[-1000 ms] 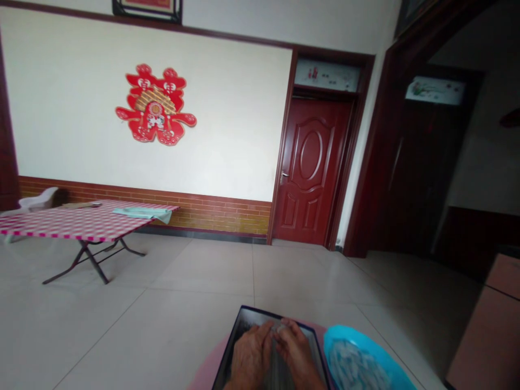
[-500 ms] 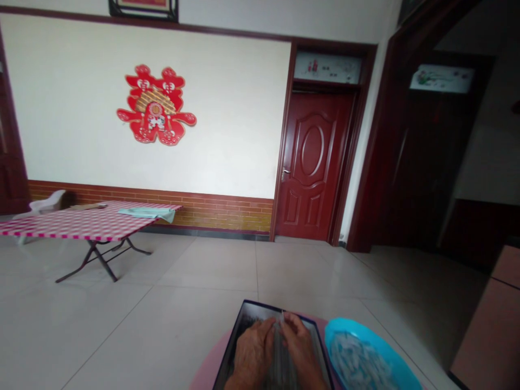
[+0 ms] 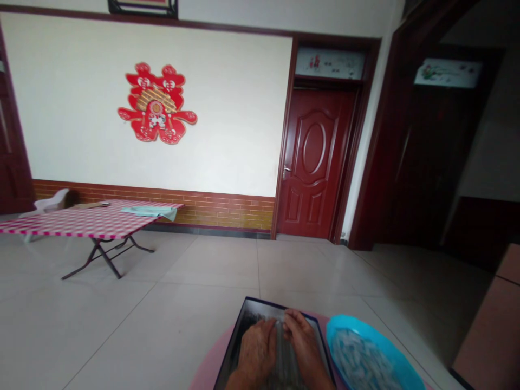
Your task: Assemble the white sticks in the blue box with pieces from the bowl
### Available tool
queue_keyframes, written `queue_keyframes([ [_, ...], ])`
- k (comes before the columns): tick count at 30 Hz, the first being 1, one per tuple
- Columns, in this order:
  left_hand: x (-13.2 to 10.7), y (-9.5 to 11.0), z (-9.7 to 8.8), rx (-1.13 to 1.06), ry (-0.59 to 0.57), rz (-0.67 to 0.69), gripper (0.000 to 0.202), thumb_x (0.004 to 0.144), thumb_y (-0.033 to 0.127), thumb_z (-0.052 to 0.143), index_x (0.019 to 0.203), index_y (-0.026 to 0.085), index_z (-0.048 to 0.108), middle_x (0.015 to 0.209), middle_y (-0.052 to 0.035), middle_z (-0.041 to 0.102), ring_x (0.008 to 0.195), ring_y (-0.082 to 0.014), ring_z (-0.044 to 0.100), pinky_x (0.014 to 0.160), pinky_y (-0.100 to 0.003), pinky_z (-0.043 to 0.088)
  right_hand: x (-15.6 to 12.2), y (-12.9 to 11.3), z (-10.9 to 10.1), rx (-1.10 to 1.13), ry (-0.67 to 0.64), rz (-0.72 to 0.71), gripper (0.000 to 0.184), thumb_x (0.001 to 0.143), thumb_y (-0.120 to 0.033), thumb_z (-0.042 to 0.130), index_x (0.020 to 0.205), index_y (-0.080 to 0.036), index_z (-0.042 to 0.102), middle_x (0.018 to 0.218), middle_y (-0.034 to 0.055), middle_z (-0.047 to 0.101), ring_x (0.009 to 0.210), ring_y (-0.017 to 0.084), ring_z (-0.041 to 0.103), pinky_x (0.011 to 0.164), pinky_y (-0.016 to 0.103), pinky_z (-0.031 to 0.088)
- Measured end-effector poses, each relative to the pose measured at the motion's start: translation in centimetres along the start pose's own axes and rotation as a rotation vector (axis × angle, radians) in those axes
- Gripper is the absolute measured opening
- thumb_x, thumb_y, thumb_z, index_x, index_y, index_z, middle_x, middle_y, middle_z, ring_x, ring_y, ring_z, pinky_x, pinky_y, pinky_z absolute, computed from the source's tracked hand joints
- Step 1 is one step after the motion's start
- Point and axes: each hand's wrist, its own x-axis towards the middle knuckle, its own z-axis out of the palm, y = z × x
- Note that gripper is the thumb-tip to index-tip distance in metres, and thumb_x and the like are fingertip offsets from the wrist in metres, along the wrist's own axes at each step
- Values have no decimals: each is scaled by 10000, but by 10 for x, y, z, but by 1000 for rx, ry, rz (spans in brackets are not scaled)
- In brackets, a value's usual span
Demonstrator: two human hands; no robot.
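Note:
A shallow box (image 3: 266, 303) with a dark rim and pale inner wall lies in front of me. Long, thin, greyish see-through strips (image 3: 286, 363) fill its middle, their kind unclear. My left hand (image 3: 257, 346) reaches in over the left part, fingers bent and pressed together; what is under them is hidden. On the right side my right hand (image 3: 303, 341) has thumb and fingers pinched near the far end of the strips; anything between them is too small to make out. Right of the box, a bright blue basin (image 3: 345, 324) holds many small whitish pieces (image 3: 365, 360).
Box and basin rest on a round pink surface (image 3: 211, 360). Farther left stands a folding table (image 3: 81, 222) with a checked cover and a pale green cloth (image 3: 150, 211). A pink cabinet (image 3: 491, 319) is at the right edge, a red door (image 3: 312, 162) behind.
My right fingertips have come closer together, and the thin pale bit that stuck up at them no longer shows. My left hand has shifted slightly right. The view has moved a little.

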Motion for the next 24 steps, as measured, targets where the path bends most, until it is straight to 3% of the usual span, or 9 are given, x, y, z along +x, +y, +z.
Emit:
queue_keyframes([
  [6,-3,-5,7,48,158,70,349,922,259,321,1025,158,638,865,-136,710,815,-248,680,719,-365,541,-1,-8,-3,-75,-21,-52,456,680,-523,632,970,-181,712,838,28,710,679,180,597,602,264,453],
  [12,-3,-6,8,76,220,123,328,913,243,331,998,155,635,836,-134,709,769,-253,684,679,-378,548,-5,-17,2,-136,-31,-77,405,663,-489,631,924,-199,739,964,57,725,851,237,634,699,286,482],
  [19,4,3,-9,-10,30,72,331,892,220,345,1007,149,648,799,-128,715,695,-256,680,627,-374,541,-4,-17,3,-175,-5,-87,374,634,-464,623,870,-199,745,947,69,729,919,262,632,766,310,488],
  [24,7,9,-17,-114,-35,33,331,890,229,352,1004,162,655,807,-130,718,721,-252,682,658,-353,526,-5,-16,7,-156,-6,-62,364,636,-463,621,861,-201,735,914,59,727,837,244,642,712,301,499],
])
